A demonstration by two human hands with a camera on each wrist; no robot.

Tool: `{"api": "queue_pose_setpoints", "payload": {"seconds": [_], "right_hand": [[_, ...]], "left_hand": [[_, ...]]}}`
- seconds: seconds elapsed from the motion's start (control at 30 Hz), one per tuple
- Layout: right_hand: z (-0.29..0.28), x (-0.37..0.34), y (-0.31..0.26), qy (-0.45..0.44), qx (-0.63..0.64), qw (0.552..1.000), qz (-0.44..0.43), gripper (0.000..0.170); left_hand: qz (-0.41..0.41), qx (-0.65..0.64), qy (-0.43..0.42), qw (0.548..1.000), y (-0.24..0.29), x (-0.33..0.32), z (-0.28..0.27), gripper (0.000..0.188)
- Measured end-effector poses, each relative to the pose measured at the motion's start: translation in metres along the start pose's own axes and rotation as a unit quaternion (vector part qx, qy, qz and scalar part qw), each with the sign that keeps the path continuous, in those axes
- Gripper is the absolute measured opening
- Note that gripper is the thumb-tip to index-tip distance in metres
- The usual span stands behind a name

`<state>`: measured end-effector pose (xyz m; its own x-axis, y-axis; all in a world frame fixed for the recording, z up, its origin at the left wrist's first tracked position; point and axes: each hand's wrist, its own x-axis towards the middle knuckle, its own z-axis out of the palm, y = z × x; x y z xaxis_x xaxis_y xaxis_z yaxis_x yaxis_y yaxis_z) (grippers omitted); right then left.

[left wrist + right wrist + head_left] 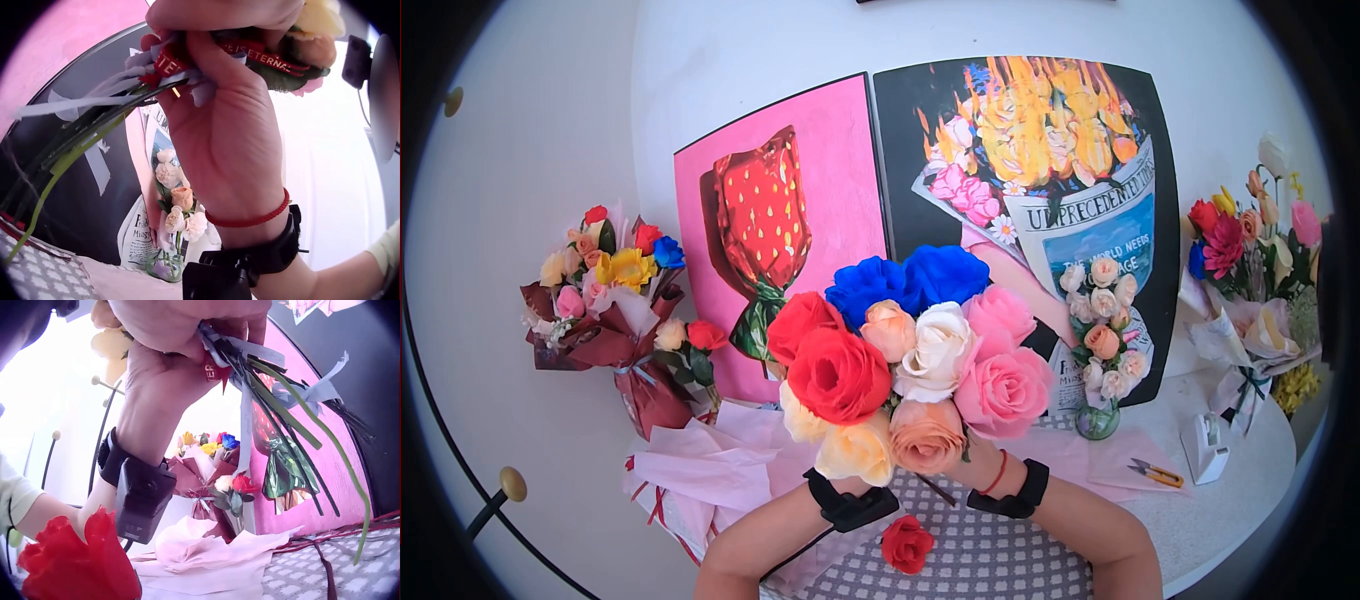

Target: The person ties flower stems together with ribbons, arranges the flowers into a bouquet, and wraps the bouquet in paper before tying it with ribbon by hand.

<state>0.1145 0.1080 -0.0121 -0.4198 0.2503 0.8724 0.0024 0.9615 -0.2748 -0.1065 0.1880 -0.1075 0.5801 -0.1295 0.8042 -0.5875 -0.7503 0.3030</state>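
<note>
A bouquet of red, blue, pink, white, peach and cream roses [935, 350] is held upright above the table, its blooms covering most of both hands in the head view. My left hand [153, 384] grips the gathered stems just under the flowers. Around the same bundle curls my right hand [228, 119], its wrist wearing a red cord. Grey-lilac ribbon [94, 106] and a lettered red ribbon [170, 64] wrap the stems at my fingers. Below the hands, bare green stems [284, 412] fan out. A single red rose [907, 545] lies on the patterned cloth, close to me.
Pink wrapping paper [715, 455] lies at left beside a wrapped bouquet [630, 330]. Orange-handled scissors [1157, 473], a white tape dispenser [1206, 450] and a glass vase [1097, 421] of pale roses stand right. Two paintings [840, 200] lean behind; another bouquet [1250, 320] is far right.
</note>
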Motion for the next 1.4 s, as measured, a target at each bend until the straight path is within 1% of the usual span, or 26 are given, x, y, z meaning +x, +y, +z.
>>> {"api": "queue_pose_setpoints", "payload": {"seconds": [0.03,0.07,0.1,0.23,0.3,0.33,0.4,0.43,0.47,0.5,0.53,0.6,0.67,0.7,0.73,0.8,0.83,0.87,0.9,1.0,1.13,1.2,1.23,1.27,1.33,1.4], "right_hand": [[-0.007,0.003,-0.009,0.001,-0.001,1.0,0.0,0.034],[-0.014,0.005,-0.019,-0.008,0.02,1.0,0.019,0.034],[-0.018,0.006,-0.024,-0.016,0.041,0.998,0.037,0.034],[0.0,-0.005,0.009,-0.001,0.138,0.987,0.077,0.034],[-0.012,-0.005,-0.003,-0.059,-0.014,0.998,0.021,0.041],[-0.014,-0.003,-0.005,-0.058,-0.013,0.998,0.022,0.041],[-0.016,-0.001,-0.008,0.091,-0.135,0.977,-0.138,0.045],[-0.017,-0.006,-0.002,0.043,-0.183,0.975,-0.118,0.045],[-0.021,0.0,-0.009,0.043,-0.185,0.975,-0.117,0.045],[-0.026,0.009,-0.02,0.072,-0.193,0.974,-0.092,0.036],[-0.031,0.018,-0.029,0.101,-0.201,0.972,-0.068,0.027],[-0.036,0.025,-0.039,0.14,-0.178,0.97,-0.092,0.025],[-0.039,0.031,-0.049,0.142,0.055,0.987,0.042,0.023],[-0.032,0.027,-0.039,0.149,0.044,0.986,0.065,0.024],[-0.033,0.027,-0.043,0.15,0.043,0.986,0.063,0.024],[-0.036,0.027,-0.053,0.116,0.114,0.969,0.183,0.02],[-0.037,0.027,-0.053,0.117,0.114,0.969,0.183,0.02],[-0.039,0.027,-0.051,0.119,0.03,0.987,0.101,0.02],[-0.039,0.027,-0.05,0.119,-0.054,0.991,0.017,0.02],[-0.036,0.026,-0.047,0.122,-0.07,0.989,0.038,0.025],[-0.032,0.024,-0.041,0.145,-0.109,0.983,0.026,0.021],[-0.034,0.028,-0.044,0.088,-0.101,0.991,0.004,0.019],[-0.033,0.031,-0.046,0.115,-0.152,0.981,-0.036,0.018],[-0.033,0.031,-0.046,0.116,-0.151,0.981,-0.036,0.018],[-0.031,0.03,-0.046,0.101,-0.156,0.981,-0.062,0.032],[-0.037,0.034,-0.046,0.065,-0.09,0.993,-0.026,0.039]], "left_hand": [[-0.265,0.309,0.086,0.909,0.029,0.043,0.032,0.019],[-0.482,0.562,0.157,0.654,0.051,0.076,0.053,0.018],[-0.482,0.562,0.156,0.654,0.054,0.087,0.055,0.018],[-0.492,0.435,0.228,0.718,0.071,0.126,0.062,0.024],[-0.495,0.367,0.261,0.743,0.078,0.142,0.072,0.027],[-0.496,0.332,0.278,0.753,0.086,0.144,0.078,0.029],[-0.493,0.261,0.31,0.769,0.099,0.164,0.079,0.032],[-0.491,0.225,0.325,0.776,0.077,0.208,0.07,0.034],[-0.487,0.188,0.34,0.782,0.058,0.245,0.065,0.035],[-0.482,0.151,0.353,0.787,0.106,0.202,0.081,0.037],[-0.477,0.115,0.366,0.791,0.109,0.213,0.083,0.038],[-0.471,0.101,0.347,0.805,0.108,0.212,0.08,0.041],[-0.455,0.075,0.31,0.831,0.106,0.209,0.075,0.046],[-0.455,0.075,0.31,0.832,0.1,0.204,0.073,0.046],[-0.439,0.124,0.294,0.84,0.092,0.199,0.072,0.046],[-0.421,0.171,0.276,0.847,0.081,0.194,0.074,0.046],[-0.465,0.199,0.281,0.816,0.079,0.195,0.076,0.045],[-0.508,0.226,0.285,0.781,0.077,0.199,0.078,0.044],[-0.44,0.318,0.268,0.796,0.078,0.203,0.084,0.039],[-0.496,0.323,0.257,0.764,0.078,0.211,0.083,0.037],[-0.503,0.35,0.295,0.733,0.058,0.188,0.075,0.038],[-0.301,0.507,0.291,0.753,0.022,0.125,0.055,0.037],[-0.253,0.608,0.277,0.7,0.003,0.089,0.038,0.034],[-0.252,0.609,0.276,0.7,0.003,0.09,0.037,0.034],[-0.255,0.608,0.271,0.702,0.019,0.093,0.022,0.034],[-0.258,0.607,0.267,0.702,0.025,0.101,0.012,0.034]]}}
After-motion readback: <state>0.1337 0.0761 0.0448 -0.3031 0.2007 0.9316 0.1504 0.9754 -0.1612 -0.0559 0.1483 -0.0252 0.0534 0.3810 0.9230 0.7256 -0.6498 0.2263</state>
